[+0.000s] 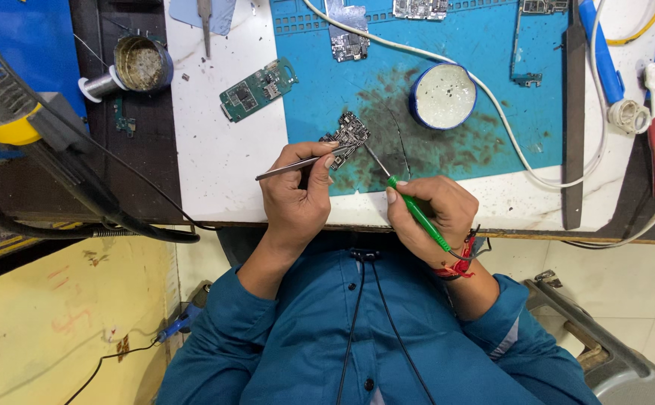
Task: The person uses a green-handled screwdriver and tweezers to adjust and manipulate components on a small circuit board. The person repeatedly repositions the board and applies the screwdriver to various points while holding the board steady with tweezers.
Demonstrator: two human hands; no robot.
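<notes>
Near the surface's [215, 172] front edge, left hand [295, 196] closed on tweezers [297, 165] steadies the circuit board [348, 136] so the right hand's [431, 217] closed grip can work the green-handled iron [406, 202].

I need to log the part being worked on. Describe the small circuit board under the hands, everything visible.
The small circuit board is dark and irregular in outline, packed with tiny parts and metal shields. It lies flat on the stained blue mat, near the mat's left edge. The left hand holds tweezers whose tips meet its lower edge. The right hand holds a green soldering iron with its thin tip at the board's right side.
</notes>
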